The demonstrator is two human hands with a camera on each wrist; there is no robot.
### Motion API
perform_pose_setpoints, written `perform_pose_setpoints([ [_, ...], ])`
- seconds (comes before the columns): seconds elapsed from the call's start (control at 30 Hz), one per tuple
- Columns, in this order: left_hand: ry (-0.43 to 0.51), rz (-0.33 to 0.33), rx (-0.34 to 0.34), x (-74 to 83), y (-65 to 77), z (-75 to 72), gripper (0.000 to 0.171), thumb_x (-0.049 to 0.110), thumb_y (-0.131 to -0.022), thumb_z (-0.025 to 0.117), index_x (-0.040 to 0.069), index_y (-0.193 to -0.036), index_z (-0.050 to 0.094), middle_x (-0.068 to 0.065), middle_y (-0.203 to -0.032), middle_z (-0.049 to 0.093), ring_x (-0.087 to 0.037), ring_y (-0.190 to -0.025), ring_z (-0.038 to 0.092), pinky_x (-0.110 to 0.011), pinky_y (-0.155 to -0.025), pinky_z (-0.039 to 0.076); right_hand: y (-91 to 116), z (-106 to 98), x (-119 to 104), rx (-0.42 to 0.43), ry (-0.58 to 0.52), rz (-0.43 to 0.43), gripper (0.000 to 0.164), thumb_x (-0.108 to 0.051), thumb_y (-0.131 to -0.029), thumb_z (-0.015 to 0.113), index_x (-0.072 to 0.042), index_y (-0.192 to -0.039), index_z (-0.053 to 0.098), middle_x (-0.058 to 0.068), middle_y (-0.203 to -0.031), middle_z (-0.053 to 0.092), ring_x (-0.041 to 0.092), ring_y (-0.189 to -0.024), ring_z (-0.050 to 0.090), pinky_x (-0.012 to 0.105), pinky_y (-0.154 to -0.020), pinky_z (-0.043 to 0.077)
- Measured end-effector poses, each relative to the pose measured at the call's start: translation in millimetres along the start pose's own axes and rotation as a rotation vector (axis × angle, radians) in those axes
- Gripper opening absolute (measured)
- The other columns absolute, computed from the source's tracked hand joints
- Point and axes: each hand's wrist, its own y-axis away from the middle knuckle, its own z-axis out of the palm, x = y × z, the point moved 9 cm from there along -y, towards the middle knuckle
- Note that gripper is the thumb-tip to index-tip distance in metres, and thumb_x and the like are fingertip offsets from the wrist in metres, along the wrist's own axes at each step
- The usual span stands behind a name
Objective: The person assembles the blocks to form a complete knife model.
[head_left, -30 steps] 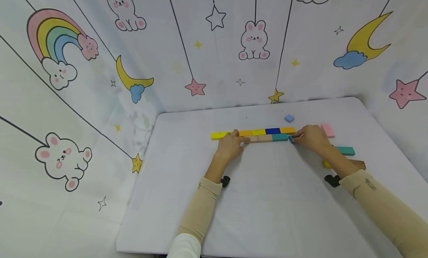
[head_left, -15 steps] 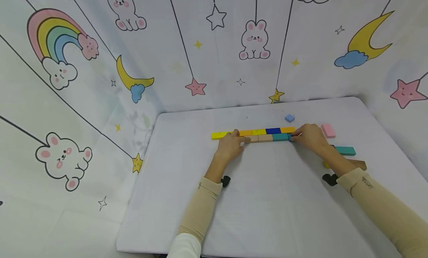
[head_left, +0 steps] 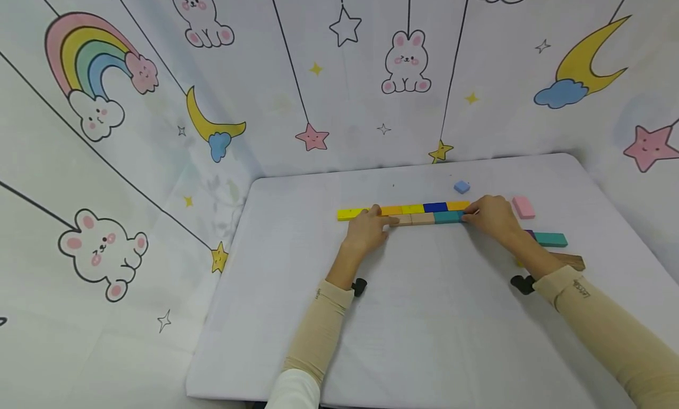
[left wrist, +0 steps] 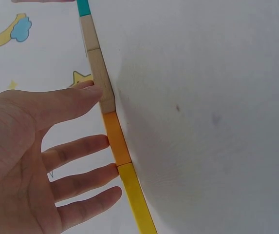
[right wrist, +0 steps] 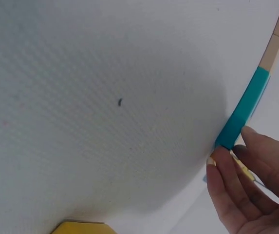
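Note:
Two lines of blocks lie side by side on a white-covered table [head_left: 414, 315]. In the rear line I see a yellow block [head_left: 350, 214], a dark blue block [head_left: 435, 207] and an orange block [head_left: 457, 205], among others. The front line has plain wooden blocks [head_left: 422, 219] and a teal block [head_left: 447, 217]. My left hand [head_left: 365, 231] touches the lines with straight fingers, its thumb against a wooden block [left wrist: 102, 73]. At the right end, my right hand [head_left: 493, 215] pinches a small blue block [head_left: 463, 217] against the teal block; fingers mostly hide it.
A light blue block [head_left: 461, 187] lies behind the lines. Right of them are a pink block [head_left: 523, 207], another teal block [head_left: 551, 240] and a brown wooden block [head_left: 569, 261]. The right forearm partly covers yellow and purple pieces. A patterned cloth wall rises behind.
My right hand has moved the small blue block slightly left, closing the gap to the teal block. The left hand has stayed in place.

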Motion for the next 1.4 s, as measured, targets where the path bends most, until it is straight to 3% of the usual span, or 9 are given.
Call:
perform_pose_setpoints([
  [0.17,0.006,-0.004,-0.002,0.2,0.4,-0.5,0.043,0.032,-0.101,0.070,0.046,-0.141,0.064,-0.005,-0.140,0.057,-0.020,-0.102,0.060,-0.033,-0.077,0.058,-0.5,1.5,0.8,0.006,0.004,0.000,0.029,-0.017,-0.095,0.078,0.007,-0.111,0.077,0.030,-0.108,0.073,0.044,-0.097,0.067,0.053,-0.077,0.057],
  [0.5,-0.001,-0.003,0.001,0.1,0.5,-0.2,0.042,0.031,-0.102,0.069,0.046,-0.141,0.064,-0.005,-0.138,0.058,-0.019,-0.101,0.059,-0.032,-0.077,0.058,-1.7,2.6,4.3,0.013,0.013,0.008,0.028,-0.018,-0.095,0.078,0.006,-0.110,0.078,0.030,-0.108,0.073,0.043,-0.098,0.068,0.054,-0.079,0.057],
  [0.8,-0.001,0.000,0.009,0.9,1.2,-1.4,0.043,0.030,-0.102,0.069,0.045,-0.142,0.064,-0.006,-0.136,0.059,-0.019,-0.099,0.059,-0.032,-0.076,0.058,5.4,-8.8,8.3,0.042,-0.022,0.010,0.030,-0.018,-0.096,0.075,0.003,-0.118,0.077,0.025,-0.107,0.075,0.038,-0.090,0.071,0.036,-0.064,0.055],
  [0.9,0.001,0.002,0.010,1.2,1.5,-1.6,0.043,0.030,-0.102,0.069,0.045,-0.142,0.064,-0.006,-0.135,0.059,-0.019,-0.098,0.059,-0.032,-0.076,0.058,8.9,-18.3,13.9,0.079,0.003,0.007,0.029,-0.017,-0.096,0.075,0.003,-0.117,0.077,0.024,-0.103,0.076,0.038,-0.087,0.071,0.033,-0.059,0.052],
  [1.03,0.002,0.002,0.014,0.4,1.6,-1.8,0.043,0.030,-0.102,0.069,0.045,-0.141,0.064,-0.006,-0.135,0.059,-0.019,-0.096,0.058,-0.031,-0.075,0.057,12.9,-31.6,24.2,0.109,0.042,0.012,0.029,-0.016,-0.095,0.075,0.005,-0.114,0.076,0.025,-0.099,0.076,0.040,-0.084,0.072,0.038,-0.058,0.054],
  [1.3,0.013,0.001,0.008,-1.3,-0.1,0.2,0.042,0.030,-0.102,0.069,0.045,-0.141,0.064,-0.006,-0.136,0.059,-0.018,-0.090,0.059,-0.029,-0.070,0.056,19.9,-50.4,54.2,0.100,0.093,0.077,0.032,-0.015,-0.097,0.070,0.011,-0.115,0.073,0.032,-0.099,0.072,0.044,-0.078,0.070,0.045,-0.053,0.056],
  [1.4,0.019,0.007,0.014,-1.0,-0.9,-1.1,0.043,0.027,-0.101,0.070,0.044,-0.141,0.065,-0.006,-0.135,0.060,-0.018,-0.087,0.060,-0.028,-0.066,0.055,21.0,-54.9,66.9,0.099,0.104,0.107,0.032,-0.016,-0.097,0.068,0.010,-0.115,0.073,0.033,-0.104,0.072,0.050,-0.085,0.068,0.051,-0.058,0.057],
])
